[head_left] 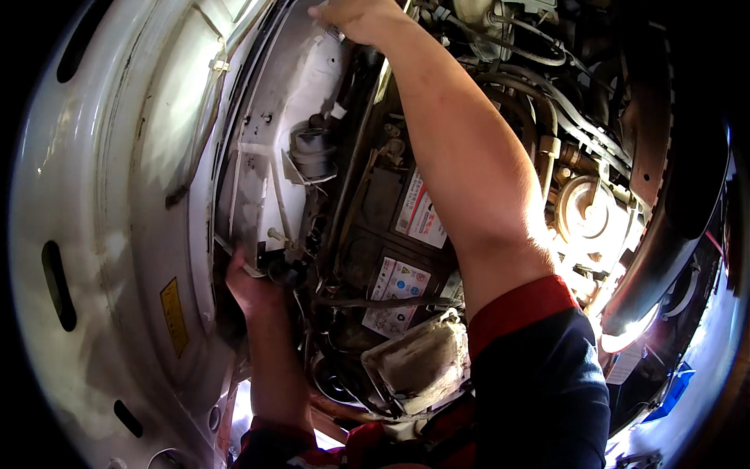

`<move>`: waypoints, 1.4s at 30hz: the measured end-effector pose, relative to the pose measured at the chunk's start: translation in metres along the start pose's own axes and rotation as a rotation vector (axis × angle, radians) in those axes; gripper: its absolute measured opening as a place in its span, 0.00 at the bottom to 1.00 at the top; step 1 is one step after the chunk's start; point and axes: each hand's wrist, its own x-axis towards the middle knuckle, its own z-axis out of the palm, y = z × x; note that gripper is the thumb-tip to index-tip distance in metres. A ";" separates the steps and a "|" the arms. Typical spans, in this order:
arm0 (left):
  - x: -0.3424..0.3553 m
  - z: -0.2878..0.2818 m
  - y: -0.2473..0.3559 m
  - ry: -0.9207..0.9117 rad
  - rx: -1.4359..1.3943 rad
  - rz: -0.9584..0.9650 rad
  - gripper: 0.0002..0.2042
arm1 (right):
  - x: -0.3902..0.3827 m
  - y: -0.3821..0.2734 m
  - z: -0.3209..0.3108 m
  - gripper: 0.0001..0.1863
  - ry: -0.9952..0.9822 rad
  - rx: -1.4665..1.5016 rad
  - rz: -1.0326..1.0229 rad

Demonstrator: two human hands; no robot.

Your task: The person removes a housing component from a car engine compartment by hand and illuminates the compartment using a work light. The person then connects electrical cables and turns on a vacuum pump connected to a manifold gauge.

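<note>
A long pale grey housing (258, 102), which looks like the back of a headlight, lies lengthwise along the white body panel. A ribbed grey round cap (313, 148) sits on its side, and a black round part (287, 270) is near its lower end. My left hand (254, 288) grips that lower end, its fingers partly hidden behind the edge. At the far end my right hand (359, 17) is closed over the housing's upper edge, partly cut off by the picture's top. My right forearm crosses over the engine bay.
A dark battery (367, 254) with white and red labels lies right of the housing. Below it is a dirty beige plastic box (422, 363). Hoses and a round metal pulley-like part (584, 207) fill the right side. The slotted white panel (86, 234) borders the left.
</note>
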 end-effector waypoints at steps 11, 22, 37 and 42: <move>-0.002 -0.010 -0.002 -0.015 0.030 0.031 0.19 | 0.009 0.034 0.033 0.33 -0.179 0.343 0.071; -0.010 0.016 -0.007 0.110 0.104 0.069 0.18 | 0.040 0.042 0.038 0.35 0.044 0.047 0.125; 0.007 -0.030 0.001 -0.216 -0.087 -0.178 0.20 | 0.003 0.021 0.035 0.15 0.266 0.694 0.385; 0.013 -0.042 0.000 -0.221 0.033 -0.181 0.20 | 0.013 0.040 0.038 0.15 0.232 0.561 0.208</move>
